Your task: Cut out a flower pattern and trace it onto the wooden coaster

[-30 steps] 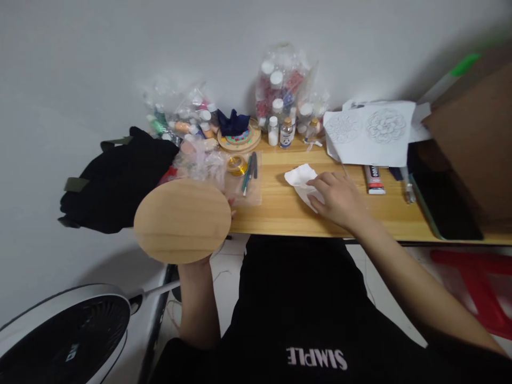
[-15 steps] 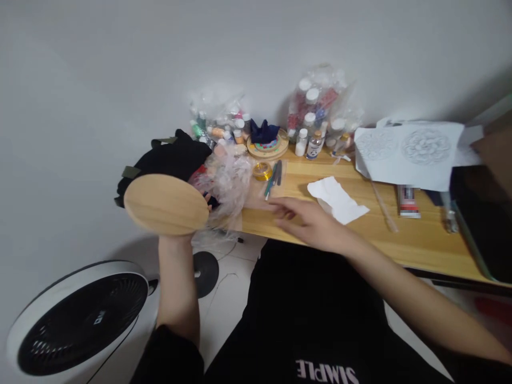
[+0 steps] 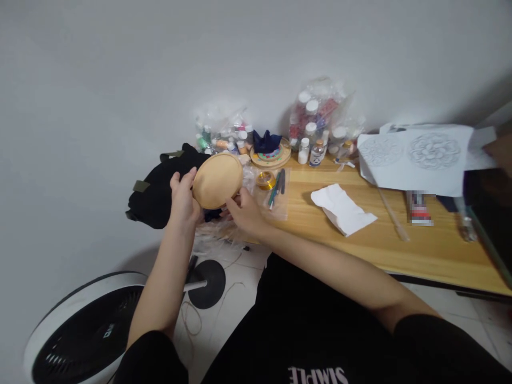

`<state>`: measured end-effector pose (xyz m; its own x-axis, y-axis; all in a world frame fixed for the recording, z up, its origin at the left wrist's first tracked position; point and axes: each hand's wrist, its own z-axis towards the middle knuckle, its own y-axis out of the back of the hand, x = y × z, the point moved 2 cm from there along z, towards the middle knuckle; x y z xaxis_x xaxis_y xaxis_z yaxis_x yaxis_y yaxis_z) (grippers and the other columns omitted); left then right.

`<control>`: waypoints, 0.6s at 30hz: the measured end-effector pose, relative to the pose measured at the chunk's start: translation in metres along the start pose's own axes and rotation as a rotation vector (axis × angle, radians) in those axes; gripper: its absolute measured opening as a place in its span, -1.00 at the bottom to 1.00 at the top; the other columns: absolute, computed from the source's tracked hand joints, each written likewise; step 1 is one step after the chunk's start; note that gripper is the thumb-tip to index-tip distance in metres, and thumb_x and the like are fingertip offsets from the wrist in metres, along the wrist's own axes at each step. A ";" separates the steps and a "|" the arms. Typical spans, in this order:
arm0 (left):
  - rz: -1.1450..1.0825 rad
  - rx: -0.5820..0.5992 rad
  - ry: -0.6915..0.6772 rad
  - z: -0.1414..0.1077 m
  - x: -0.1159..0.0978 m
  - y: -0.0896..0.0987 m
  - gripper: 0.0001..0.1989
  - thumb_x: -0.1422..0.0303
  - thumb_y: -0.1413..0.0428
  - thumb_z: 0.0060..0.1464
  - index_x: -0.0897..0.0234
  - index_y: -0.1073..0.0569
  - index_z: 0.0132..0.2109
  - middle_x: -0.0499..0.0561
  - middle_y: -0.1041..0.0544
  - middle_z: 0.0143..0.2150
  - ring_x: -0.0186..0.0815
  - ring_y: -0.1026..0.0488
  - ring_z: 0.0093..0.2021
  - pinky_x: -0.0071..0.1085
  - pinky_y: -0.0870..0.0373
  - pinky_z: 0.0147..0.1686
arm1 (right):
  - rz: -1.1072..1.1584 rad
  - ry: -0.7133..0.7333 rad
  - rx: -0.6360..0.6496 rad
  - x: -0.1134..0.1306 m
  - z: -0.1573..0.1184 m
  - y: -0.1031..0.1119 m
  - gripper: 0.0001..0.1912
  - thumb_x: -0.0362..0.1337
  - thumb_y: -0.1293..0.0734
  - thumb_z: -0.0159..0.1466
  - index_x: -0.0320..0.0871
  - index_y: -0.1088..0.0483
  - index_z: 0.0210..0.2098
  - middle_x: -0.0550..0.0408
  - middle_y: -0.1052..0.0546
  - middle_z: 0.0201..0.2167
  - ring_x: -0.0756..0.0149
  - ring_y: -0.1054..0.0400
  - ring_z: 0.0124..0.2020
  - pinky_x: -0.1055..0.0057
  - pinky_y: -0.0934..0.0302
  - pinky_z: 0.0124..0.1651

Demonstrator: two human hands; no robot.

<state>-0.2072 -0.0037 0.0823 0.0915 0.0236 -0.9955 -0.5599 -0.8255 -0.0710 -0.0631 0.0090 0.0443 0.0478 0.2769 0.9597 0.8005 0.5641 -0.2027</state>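
Observation:
A round wooden plate (image 3: 218,180) with a thin raised rim is tilted up above the left end of the table. My left hand (image 3: 184,196) grips its left edge, fingers partly behind it. At the lower right edge, my right hand (image 3: 245,212) has its thumb and fingers closed on the rim. Right of the plate, on the table, are a spool of gold wire (image 3: 265,180) and several slim pen-like tools (image 3: 276,189). Crumpled clear plastic (image 3: 218,232) lies below and behind the plate, partly hidden by my hands.
A black bag (image 3: 150,186) sits at the left end. Along the wall stand bagged bottles (image 3: 312,114) and a round wooden piece with coloured decoration (image 3: 276,157). White paper (image 3: 344,209) and printed flower drawings (image 3: 434,154) lie rightward on the table (image 3: 320,250). A fan (image 3: 88,330) stands lower left.
The plate has moved right and up and has turned, so its rimmed face shows. My right hand has come left from over the table and taken hold of the plate's edge.

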 end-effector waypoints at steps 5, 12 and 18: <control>0.260 0.001 -0.096 0.019 0.025 0.000 -0.26 0.35 -0.22 -0.09 0.20 -0.14 0.25 0.18 -0.33 0.12 -0.17 -0.40 0.13 -0.21 -0.33 0.15 | 0.091 -0.202 0.048 -0.016 0.025 0.001 -0.90 -0.29 -0.22 0.36 -0.19 -0.21 -0.17 0.06 -0.53 -0.36 0.52 -0.38 -0.58 0.59 -0.26 -0.57; 0.604 0.020 -0.429 0.007 0.029 0.018 -0.78 0.31 -0.20 -0.06 0.27 -0.45 -0.22 0.05 -0.46 -0.20 -0.24 -0.44 -0.13 -0.32 -0.36 -0.03 | 0.076 -0.274 0.150 -0.007 0.004 0.034 -0.78 -0.34 -0.29 0.30 -0.20 -0.36 -0.05 0.02 -0.59 -0.29 0.44 -0.48 -0.44 0.50 -0.41 -0.33; 1.098 -0.147 -0.461 -0.059 0.034 0.118 -0.65 0.29 0.03 0.18 0.19 -0.13 -0.56 -0.11 -0.13 -0.60 -0.32 -0.13 -0.53 -0.37 -0.09 -0.43 | -0.497 0.092 0.065 -0.013 -0.168 0.173 -0.62 -0.10 -0.29 0.30 0.09 -0.40 0.10 0.00 -0.55 -0.02 0.21 -0.49 -0.07 0.25 -0.44 -0.07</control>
<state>-0.2214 -0.1336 0.0436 -0.6962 -0.5584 -0.4511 -0.0527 -0.5870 0.8079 0.1750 -0.0274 0.0290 -0.2751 -0.1051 0.9557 0.7011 0.6582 0.2742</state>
